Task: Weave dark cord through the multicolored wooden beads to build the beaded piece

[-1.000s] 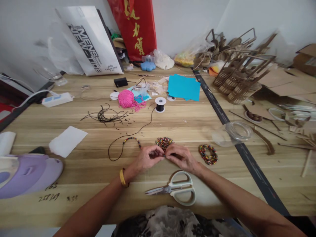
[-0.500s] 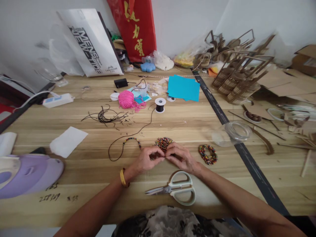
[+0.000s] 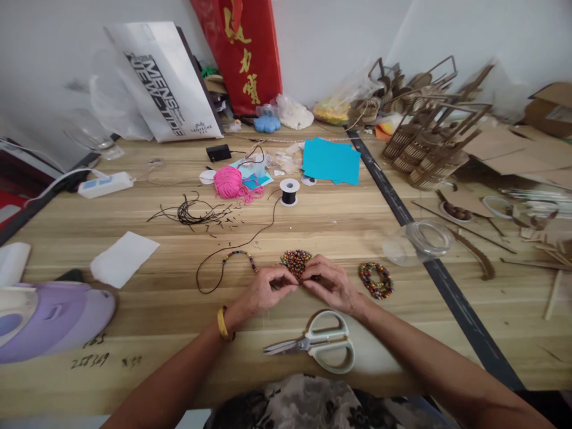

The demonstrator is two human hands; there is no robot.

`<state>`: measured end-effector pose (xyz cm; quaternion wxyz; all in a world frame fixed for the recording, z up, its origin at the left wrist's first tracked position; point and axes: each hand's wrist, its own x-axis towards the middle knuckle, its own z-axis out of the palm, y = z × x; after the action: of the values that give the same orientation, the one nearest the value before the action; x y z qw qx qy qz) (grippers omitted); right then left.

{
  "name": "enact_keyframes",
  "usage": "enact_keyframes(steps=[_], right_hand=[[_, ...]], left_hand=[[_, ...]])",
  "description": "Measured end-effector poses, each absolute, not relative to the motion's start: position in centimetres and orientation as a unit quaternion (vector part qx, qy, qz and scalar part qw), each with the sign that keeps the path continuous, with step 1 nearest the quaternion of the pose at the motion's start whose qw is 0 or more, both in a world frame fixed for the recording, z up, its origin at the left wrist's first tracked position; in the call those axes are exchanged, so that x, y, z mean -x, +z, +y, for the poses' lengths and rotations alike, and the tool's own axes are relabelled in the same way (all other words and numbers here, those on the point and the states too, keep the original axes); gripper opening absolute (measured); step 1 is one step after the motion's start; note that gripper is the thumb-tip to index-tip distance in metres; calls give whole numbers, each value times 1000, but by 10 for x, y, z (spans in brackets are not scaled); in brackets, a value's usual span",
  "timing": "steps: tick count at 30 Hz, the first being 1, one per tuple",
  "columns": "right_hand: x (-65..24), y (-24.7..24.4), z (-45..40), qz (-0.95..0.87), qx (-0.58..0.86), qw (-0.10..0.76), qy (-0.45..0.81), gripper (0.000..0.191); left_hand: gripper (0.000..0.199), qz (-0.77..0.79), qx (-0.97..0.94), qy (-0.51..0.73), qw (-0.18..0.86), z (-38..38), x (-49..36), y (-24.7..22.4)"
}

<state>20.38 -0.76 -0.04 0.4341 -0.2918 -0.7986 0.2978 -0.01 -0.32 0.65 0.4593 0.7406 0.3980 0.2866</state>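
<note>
My left hand (image 3: 272, 288) is closed in a pinch on the black cord, whose tip shows faintly between my two hands. From behind my left hand a row of mixed-colour beads (image 3: 239, 252) on that cord (image 3: 206, 292) curves out to the left. My right hand (image 3: 330, 285) is pinched just to the right, thumb against finger; what it holds is too small to make out. Right behind my fingertips lies a pile of loose beads (image 3: 295, 262). Scissors (image 3: 308, 343) with pale handles rest below my hands, blades pointing left. A coiled beaded strand (image 3: 376, 280) lies to the right.
The cord runs back to a white spool (image 3: 289, 192). Pink yarn (image 3: 227, 181), cut black cords (image 3: 192, 211) and blue sheets (image 3: 331, 161) lie farther back. A clear container (image 3: 420, 241) is at right, a purple device (image 3: 58, 316) at left, bamboo baskets (image 3: 429, 149) at back right.
My right hand has shifted slightly to the right, widening the small gap between my fingertips. My left hand stays almost where it was.
</note>
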Motion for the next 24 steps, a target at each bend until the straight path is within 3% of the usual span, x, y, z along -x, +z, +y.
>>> enact_keyframes(steps=[9,24], right_hand=[[-218,-7,7,-745,400,474,245,6],[-216,-11,8,-823,403,360,177,10]], left_hand=[[12,423,-727,294,454,-2,1,8],[8,440,-706,310,460,-1,0,6]])
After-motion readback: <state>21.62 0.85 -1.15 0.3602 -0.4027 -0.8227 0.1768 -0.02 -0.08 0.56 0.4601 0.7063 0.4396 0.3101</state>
